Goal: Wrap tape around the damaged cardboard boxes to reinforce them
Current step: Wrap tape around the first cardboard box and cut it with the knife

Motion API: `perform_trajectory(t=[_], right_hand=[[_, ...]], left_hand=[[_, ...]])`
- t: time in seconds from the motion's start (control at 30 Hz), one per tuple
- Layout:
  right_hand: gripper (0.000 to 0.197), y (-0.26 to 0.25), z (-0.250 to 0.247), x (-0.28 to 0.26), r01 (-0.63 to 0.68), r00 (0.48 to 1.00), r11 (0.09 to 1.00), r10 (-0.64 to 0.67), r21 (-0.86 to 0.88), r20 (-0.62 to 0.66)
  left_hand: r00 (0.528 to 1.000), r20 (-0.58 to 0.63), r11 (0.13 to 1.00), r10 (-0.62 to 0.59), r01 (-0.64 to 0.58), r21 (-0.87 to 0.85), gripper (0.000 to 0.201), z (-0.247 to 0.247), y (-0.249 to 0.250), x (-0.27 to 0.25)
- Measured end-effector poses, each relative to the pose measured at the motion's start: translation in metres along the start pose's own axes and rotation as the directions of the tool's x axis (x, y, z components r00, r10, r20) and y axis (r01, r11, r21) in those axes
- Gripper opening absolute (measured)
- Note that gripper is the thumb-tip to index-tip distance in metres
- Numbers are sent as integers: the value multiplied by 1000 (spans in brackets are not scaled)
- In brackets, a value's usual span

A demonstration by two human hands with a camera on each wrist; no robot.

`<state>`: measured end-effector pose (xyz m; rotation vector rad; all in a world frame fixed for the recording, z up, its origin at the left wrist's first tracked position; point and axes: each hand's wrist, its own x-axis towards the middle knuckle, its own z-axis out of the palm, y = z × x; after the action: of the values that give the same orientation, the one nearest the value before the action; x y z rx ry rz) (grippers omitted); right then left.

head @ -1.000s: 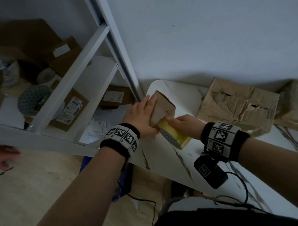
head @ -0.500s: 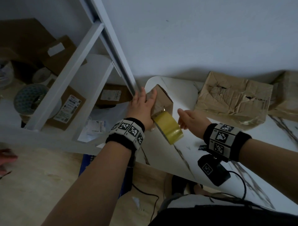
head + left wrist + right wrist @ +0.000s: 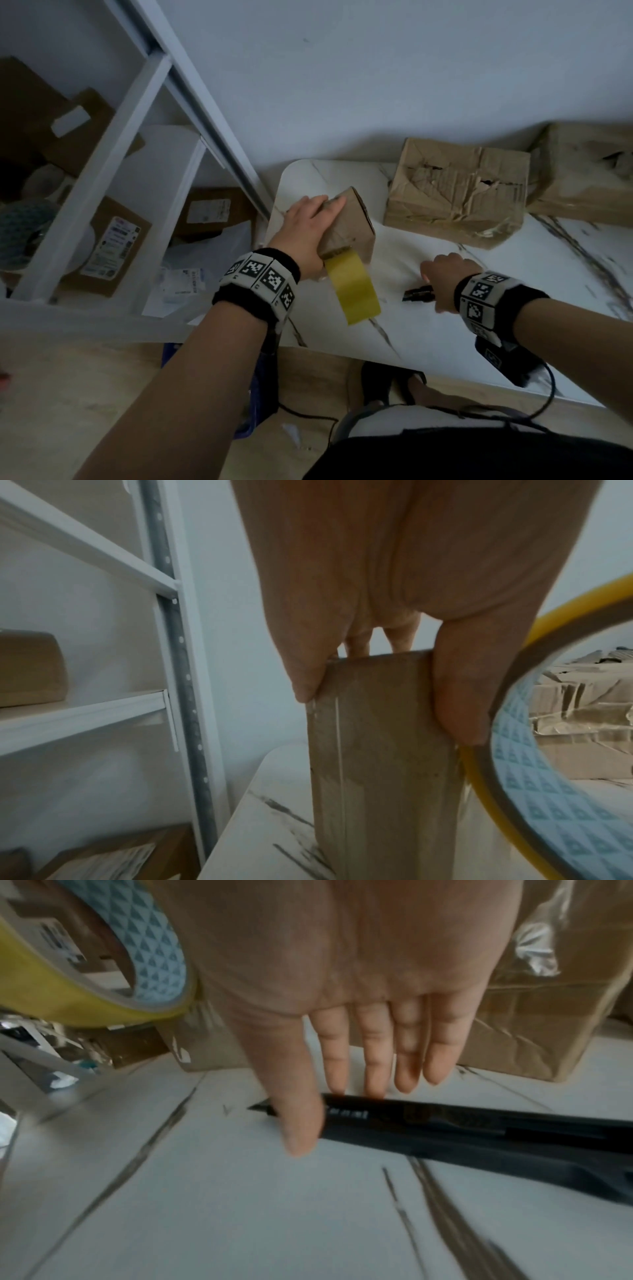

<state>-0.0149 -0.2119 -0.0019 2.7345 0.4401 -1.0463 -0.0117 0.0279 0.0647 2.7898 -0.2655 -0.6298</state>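
Note:
My left hand [image 3: 308, 226] grips a small cardboard box [image 3: 352, 219] that stands tilted on the white marble table [image 3: 428, 335], thumb on one side and fingers on the other [image 3: 377, 704]. A yellow tape roll [image 3: 352, 291] hangs off the box's near end by its strip, and nothing holds it. It also fills the right edge of the left wrist view [image 3: 548, 737]. My right hand [image 3: 445, 274] is off to the right, fingers straight, with the fingertips [image 3: 373, 1088] touching a black utility knife [image 3: 462, 1129] that lies flat on the table.
A large crumpled, taped box [image 3: 455, 195] sits at the back of the table, with another box [image 3: 589, 178] at the far right. A white metal shelf [image 3: 102, 171] stands left with labelled boxes and tape rolls. The table's near edge runs above the wooden floor.
My right hand let go of the tape roll and moved right and down onto the knife. The roll now hangs from the box. My left hand kept hold of the box.

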Motion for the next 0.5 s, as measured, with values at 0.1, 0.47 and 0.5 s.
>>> perform_trajectory(t=[0.1, 0.47, 0.5], right_hand=[[24, 2, 5, -2, -21, 998, 1000, 20, -17, -63], [25, -16, -19, -15, 100, 945, 811, 105, 576, -310], [26, -20, -26, -19, 145, 926, 769, 115, 622, -358]], left_hand=[[999, 24, 999, -23, 24, -30, 99, 1, 0, 0], [895, -433, 994, -105, 99, -37, 72, 27, -16, -7], [880, -456, 991, -130, 120, -51, 72, 28, -18, -8]])
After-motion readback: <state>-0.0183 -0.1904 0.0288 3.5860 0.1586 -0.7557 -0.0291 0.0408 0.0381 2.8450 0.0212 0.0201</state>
